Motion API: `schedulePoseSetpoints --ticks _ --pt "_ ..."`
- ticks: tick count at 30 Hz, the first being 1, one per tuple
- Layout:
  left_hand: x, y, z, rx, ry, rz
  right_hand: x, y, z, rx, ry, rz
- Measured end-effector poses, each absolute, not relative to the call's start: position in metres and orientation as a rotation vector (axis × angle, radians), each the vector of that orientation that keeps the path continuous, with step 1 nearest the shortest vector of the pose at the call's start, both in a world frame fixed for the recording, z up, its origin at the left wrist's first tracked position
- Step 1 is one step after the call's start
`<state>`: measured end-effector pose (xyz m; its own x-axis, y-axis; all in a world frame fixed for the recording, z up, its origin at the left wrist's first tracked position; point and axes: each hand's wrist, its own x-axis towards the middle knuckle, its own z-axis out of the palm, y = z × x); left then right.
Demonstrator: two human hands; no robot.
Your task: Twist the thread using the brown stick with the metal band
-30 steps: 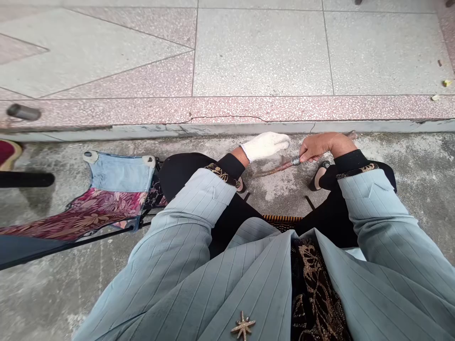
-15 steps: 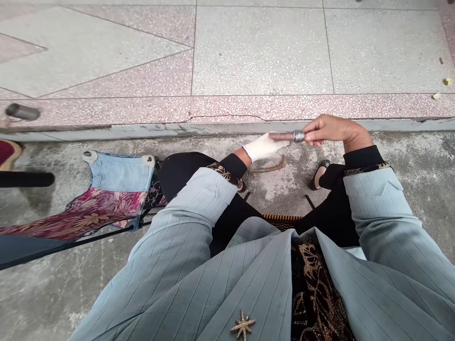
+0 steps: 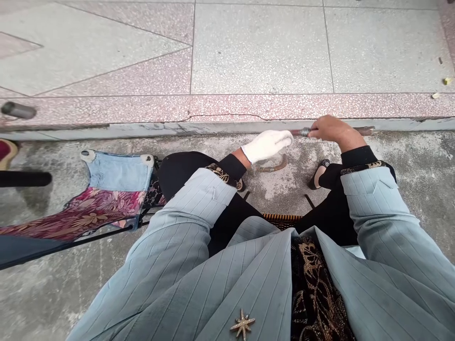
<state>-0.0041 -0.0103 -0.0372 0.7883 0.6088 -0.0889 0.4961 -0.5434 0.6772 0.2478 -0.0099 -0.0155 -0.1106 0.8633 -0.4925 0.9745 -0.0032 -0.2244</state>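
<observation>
My left hand, in a white knitted glove, is closed around the left end of a brown stick. Silvery wire is wound round the stick in a coil, between my two hands. My bare right hand is closed just right of this coil, and the stick's rough end sticks out beyond my wrist. What lies inside the glove is hidden. On the concrete below my left hand lies a curved brown hook-shaped piece, partly covered by my glove and sleeve.
A raised terrazzo step runs across in front of me. To my left stands a folding chair of denim and floral cloth. A dark cylinder lies on the step at far left, and small scraps at right.
The stick has turned, so its far end now shows right of my right wrist. My right hand has rotated over it, and my gloved hand has shifted slightly towards the wire coil.
</observation>
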Motion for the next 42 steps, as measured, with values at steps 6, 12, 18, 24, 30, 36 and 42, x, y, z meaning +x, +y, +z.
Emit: schedulePoseSetpoints --ticks 6,12,18,24,30,36,42 --pt "-0.010 0.001 -0.031 2.045 0.879 0.462 0.222 -0.021 -0.016 1.298 1.994 -1.528" --pt "-0.008 0.005 -0.045 1.847 0.867 0.516 0.217 -0.025 -0.005 1.102 1.957 -1.855" --pt "-0.005 0.008 -0.054 1.741 0.863 0.419 0.224 -0.026 0.002 1.138 2.014 -1.853" --pt "-0.004 0.011 -0.061 1.840 0.866 0.409 0.226 -0.029 0.013 1.344 2.090 -1.910" --pt "0.006 -0.004 -0.070 2.052 0.845 0.219 0.233 -0.024 0.011 2.176 2.291 -1.777" --pt "0.012 -0.019 -0.066 2.206 0.634 0.051 0.236 -0.011 -0.005 2.405 2.069 -0.912" --pt "0.002 -0.011 -0.050 2.236 0.701 0.104 0.222 -0.018 -0.017 1.765 2.018 -0.820"
